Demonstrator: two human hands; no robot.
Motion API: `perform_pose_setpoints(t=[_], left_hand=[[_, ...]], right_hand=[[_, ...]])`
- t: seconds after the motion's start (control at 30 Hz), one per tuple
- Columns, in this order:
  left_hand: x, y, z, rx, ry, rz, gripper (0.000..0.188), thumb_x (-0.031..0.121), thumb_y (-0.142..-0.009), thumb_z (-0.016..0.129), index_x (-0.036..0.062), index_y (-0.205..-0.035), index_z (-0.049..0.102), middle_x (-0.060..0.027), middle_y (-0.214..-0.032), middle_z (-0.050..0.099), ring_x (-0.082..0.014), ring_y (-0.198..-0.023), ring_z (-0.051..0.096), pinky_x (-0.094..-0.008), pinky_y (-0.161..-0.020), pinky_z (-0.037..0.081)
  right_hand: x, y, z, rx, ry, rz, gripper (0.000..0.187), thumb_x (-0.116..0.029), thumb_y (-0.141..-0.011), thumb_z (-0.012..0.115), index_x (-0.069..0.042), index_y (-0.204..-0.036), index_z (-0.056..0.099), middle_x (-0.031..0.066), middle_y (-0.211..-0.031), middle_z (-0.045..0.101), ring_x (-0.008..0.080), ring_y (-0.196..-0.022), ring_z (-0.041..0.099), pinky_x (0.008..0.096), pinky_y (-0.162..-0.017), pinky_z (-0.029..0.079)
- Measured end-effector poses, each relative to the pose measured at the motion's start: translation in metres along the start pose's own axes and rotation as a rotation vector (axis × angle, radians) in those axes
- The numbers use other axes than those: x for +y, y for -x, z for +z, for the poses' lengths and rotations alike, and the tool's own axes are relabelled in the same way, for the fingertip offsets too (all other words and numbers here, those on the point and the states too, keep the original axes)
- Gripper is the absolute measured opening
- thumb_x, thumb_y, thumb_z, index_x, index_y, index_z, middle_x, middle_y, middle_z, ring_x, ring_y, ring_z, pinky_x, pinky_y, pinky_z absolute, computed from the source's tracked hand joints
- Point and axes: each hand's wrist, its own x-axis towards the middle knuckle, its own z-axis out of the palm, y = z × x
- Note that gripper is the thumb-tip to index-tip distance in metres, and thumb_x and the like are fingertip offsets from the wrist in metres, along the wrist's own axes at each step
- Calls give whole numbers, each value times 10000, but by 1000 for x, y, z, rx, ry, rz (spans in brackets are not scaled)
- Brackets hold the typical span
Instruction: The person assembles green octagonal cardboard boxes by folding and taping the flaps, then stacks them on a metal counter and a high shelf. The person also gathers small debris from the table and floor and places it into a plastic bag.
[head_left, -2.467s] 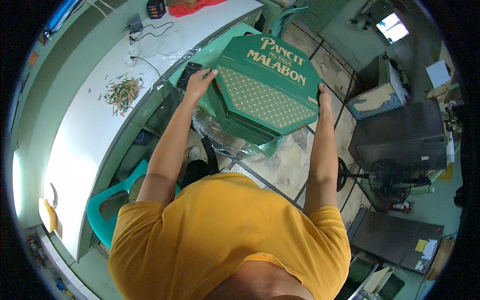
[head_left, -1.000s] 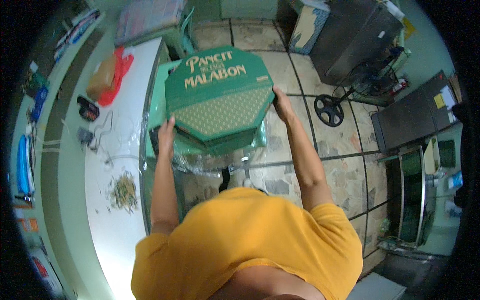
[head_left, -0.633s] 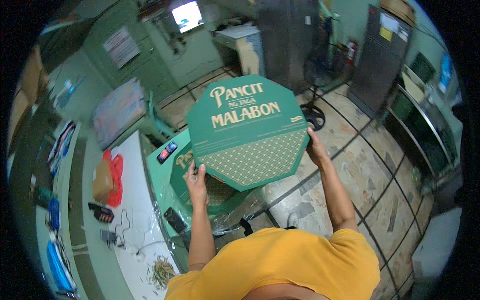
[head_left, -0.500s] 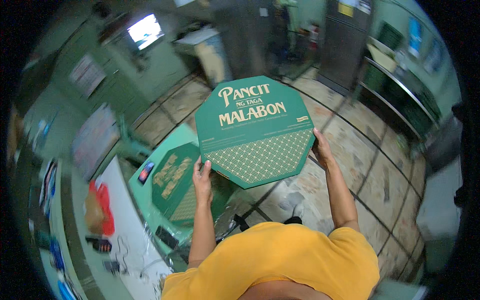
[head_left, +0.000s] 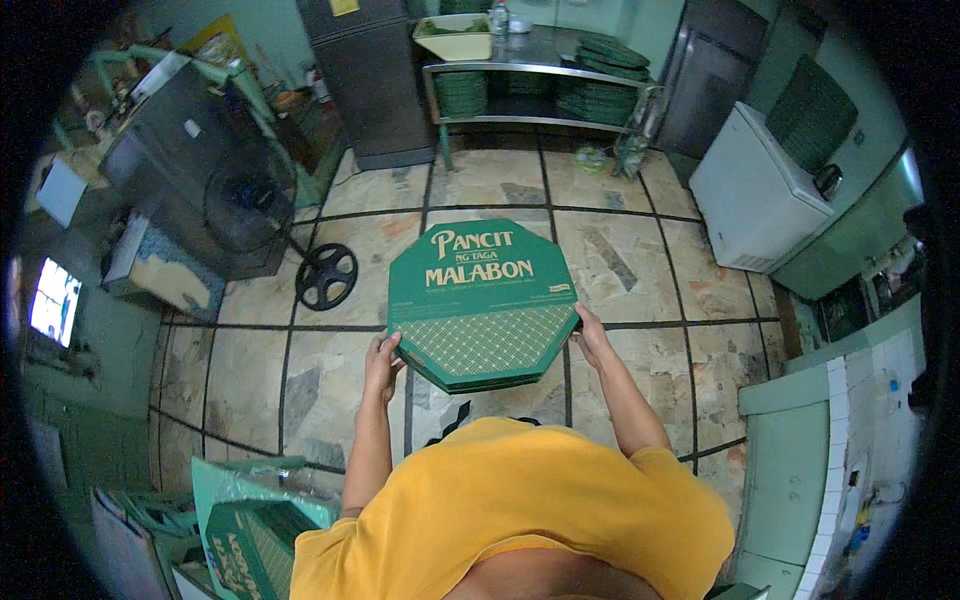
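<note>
Left hand (head_left: 380,365) and right hand (head_left: 592,335) gripping opposite edges of the green octagonal box (head_left: 483,300). From my remote post I log the box right of the black fan base (head_left: 327,284); metal table (head_left: 540,45) beyond that base, rightward.

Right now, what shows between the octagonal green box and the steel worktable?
Mottled, dark-jointed floor tiles show between the octagonal box and worktable in the head view.
</note>
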Motion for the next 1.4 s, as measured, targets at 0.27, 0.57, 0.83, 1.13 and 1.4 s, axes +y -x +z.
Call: perform_pose_setpoints(t=[0.27, 0.57, 0.83, 1.13, 1.4], left_hand=[[50, -119, 132, -174, -52, -27, 485, 333, -853, 649, 68, -1234, 510, -29, -974, 563, -133, -852, 520, -304, -744, 425], [115, -298, 223, -190, -123, -54, 477, 339, -867, 636, 89, -1250, 504, -31, -1048, 590, -149, -937, 543, -339, -817, 426], [190, -463, 302, -264, -199, -149, 501, 411, -855, 631, 156, -1263, 491, -50, -1129, 561, -221, -996, 540, -371, -789, 445], [205, -631, 442, -372, -172, -266, 568, 447, -876, 592, 83, -1286, 443, -93, -1193, 538, -251, -865, 595, -375, -771, 517], [174, -803, 556, -219, -65, -374, 598, 463, -784, 659, 83, -1227, 527, -88, -1162, 547, -226, -934, 556, -363, -813, 465]], right_hand=[[-46, -95, -71, 71, -77, -106, 412, -369, -989, 396, -50, -1207, 538, 65, -1105, 603, 181, -889, 574, 350, -797, 445], [-122, -260, -63, 164, -92, -164, 386, -338, -992, 371, -108, -1282, 483, 57, -1141, 596, 172, -917, 586, 353, -788, 461], [-208, -407, -57, 260, -70, -121, 449, -373, -968, 420, -121, -1337, 468, 2, -1080, 595, 113, -897, 545, 300, -772, 428], [-307, -575, -132, 220, -70, -99, 428, -354, -923, 521, -126, -1286, 527, -19, -1002, 602, 97, -821, 517, 319, -684, 456], [-360, -786, -206, 169, -40, 130, 595, -345, -849, 637, -141, -1356, 400, 70, -1198, 520, 254, -1039, 498, 437, -840, 463]])
